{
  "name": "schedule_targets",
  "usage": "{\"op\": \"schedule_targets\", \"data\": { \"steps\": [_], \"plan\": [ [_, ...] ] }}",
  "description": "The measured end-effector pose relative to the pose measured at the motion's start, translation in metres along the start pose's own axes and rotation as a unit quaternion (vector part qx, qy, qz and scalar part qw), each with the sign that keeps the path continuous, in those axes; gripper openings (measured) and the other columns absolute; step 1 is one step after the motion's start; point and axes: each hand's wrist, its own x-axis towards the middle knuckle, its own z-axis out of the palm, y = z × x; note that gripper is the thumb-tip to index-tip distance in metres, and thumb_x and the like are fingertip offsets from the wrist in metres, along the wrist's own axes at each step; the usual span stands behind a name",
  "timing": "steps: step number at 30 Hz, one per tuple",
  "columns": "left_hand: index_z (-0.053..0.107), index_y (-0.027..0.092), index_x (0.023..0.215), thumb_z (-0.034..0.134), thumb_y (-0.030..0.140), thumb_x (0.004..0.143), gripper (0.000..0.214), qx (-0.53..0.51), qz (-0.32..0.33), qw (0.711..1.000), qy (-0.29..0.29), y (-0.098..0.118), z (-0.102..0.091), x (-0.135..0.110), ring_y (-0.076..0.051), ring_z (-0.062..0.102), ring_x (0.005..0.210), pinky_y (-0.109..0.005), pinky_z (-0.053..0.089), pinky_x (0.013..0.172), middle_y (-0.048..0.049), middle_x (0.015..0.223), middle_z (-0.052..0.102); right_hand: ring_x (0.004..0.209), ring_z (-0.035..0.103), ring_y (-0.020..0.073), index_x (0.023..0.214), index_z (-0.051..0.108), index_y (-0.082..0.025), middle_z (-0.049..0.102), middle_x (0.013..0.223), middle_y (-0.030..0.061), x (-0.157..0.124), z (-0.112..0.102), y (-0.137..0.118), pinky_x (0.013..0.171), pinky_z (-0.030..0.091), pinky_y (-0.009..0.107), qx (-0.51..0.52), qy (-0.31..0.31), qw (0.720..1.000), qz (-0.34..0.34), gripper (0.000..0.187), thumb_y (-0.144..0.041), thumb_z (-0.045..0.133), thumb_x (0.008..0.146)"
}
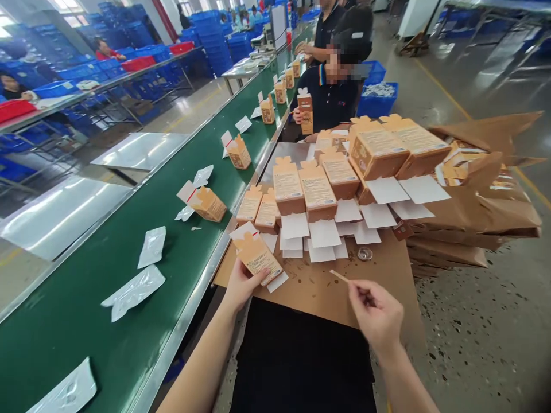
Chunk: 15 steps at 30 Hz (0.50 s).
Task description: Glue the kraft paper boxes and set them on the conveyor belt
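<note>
In the head view, my left hand point(241, 285) is closed around a small orange-and-brown carton point(257, 259) with its flaps up, at the left edge of the cardboard-covered table point(316, 287). A white bottom flap sticks out below the carton. My right hand point(377, 312) pinches a thin wooden stick point(339, 276) above the front of the table, its tip pointing left. Close behind the stick lies a small clear round dish point(364, 253). Several similar cartons point(318, 186) are stacked at the back of the table with white flaps hanging toward me.
On the left runs a green conveyor belt point(172, 298) carrying silver-white packets point(133, 291) and upright open cartons point(209, 205). A co-worker point(329, 92) across the stack holds a carton. Large brown paper-wrapped bundles point(477, 212) stand at the right, and blue bins point(377, 98) behind.
</note>
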Motion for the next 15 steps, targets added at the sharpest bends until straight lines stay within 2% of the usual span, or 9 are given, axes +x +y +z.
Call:
{"op": "schedule_targets", "data": {
  "steps": [2,4,8,11,15],
  "plan": [
    [0.072,0.023,0.125,0.115,0.061,0.050,0.094,-0.004,-0.003,1.000,-0.007,0.004,0.001,-0.001,-0.044,0.084,0.129,-0.060,0.067,0.114,-0.0168,0.131,0.088,0.056,0.065,0.0156,0.087,0.083,-0.025,0.075,0.071,0.0026,-0.019,0.028,-0.021,0.054,0.054,0.027,0.051,-0.086,0.995,-0.012,0.029,-0.032,0.070,0.111],
    [0.071,0.023,0.124,0.115,0.059,0.051,0.093,-0.007,-0.003,1.000,-0.006,0.007,0.001,-0.004,-0.044,0.084,0.127,-0.060,0.067,0.113,-0.0165,0.130,0.088,0.055,0.062,0.0143,0.085,0.080,-0.025,0.071,0.068,0.0007,-0.031,0.056,-0.035,0.056,0.054,0.026,0.080,-0.136,0.987,-0.041,0.031,-0.026,0.064,0.112],
    [0.072,0.024,0.122,0.114,0.057,0.055,0.086,-0.005,0.005,1.000,-0.009,0.006,0.001,-0.006,-0.043,0.084,0.127,-0.058,0.068,0.111,-0.0153,0.128,0.088,0.056,0.058,0.0137,0.082,0.073,-0.025,0.065,0.067,-0.0016,-0.032,0.098,-0.041,0.057,0.052,0.025,0.095,-0.171,0.977,-0.086,0.032,-0.018,0.060,0.110],
    [0.072,0.024,0.123,0.113,0.055,0.057,0.084,-0.010,0.011,1.000,-0.012,0.003,0.000,-0.005,-0.042,0.084,0.126,-0.057,0.068,0.110,-0.0140,0.127,0.088,0.058,0.060,0.0144,0.082,0.069,-0.025,0.065,0.069,-0.0016,-0.027,0.109,-0.037,0.058,0.051,0.025,0.100,-0.179,0.974,-0.096,0.029,-0.015,0.062,0.108],
    [0.072,0.024,0.124,0.113,0.054,0.058,0.084,-0.014,0.011,1.000,-0.013,-0.001,-0.003,-0.002,-0.040,0.085,0.124,-0.056,0.068,0.110,-0.0138,0.126,0.088,0.058,0.061,0.0147,0.083,0.069,-0.025,0.065,0.070,-0.0015,-0.023,0.108,-0.033,0.058,0.049,0.025,0.096,-0.177,0.975,-0.095,0.028,-0.013,0.061,0.107]
  ]
}}
